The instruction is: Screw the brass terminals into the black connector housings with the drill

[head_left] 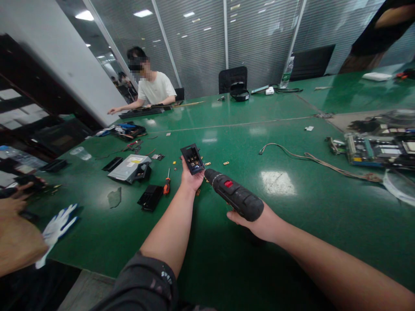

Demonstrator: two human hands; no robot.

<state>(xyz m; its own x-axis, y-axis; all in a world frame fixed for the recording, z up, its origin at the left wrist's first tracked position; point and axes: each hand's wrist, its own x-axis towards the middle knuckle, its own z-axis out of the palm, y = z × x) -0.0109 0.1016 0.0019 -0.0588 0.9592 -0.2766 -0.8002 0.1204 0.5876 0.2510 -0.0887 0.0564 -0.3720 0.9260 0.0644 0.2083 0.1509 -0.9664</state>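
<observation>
My left hand (191,178) grips a small black plastic housing (192,159) with metal contacts inside, raised above the green table (311,207). My right hand (249,220) wraps around a black cordless electric screwdriver (234,194) with a red button, held level. Its nose points at my left hand and stops just short of it, close below the housing. Near my left hand lie an orange-handled screwdriver (166,185) and several small brass pieces (226,163).
A silver optical drive (129,169) and black plastic covers (149,198) lie to the left, beside a white-and-blue work glove (56,229). A circuit board (379,149) and loose cable (311,162) lie to the right. A co-worker's arm (16,233) intrudes at left; another person (155,88) sits across the table.
</observation>
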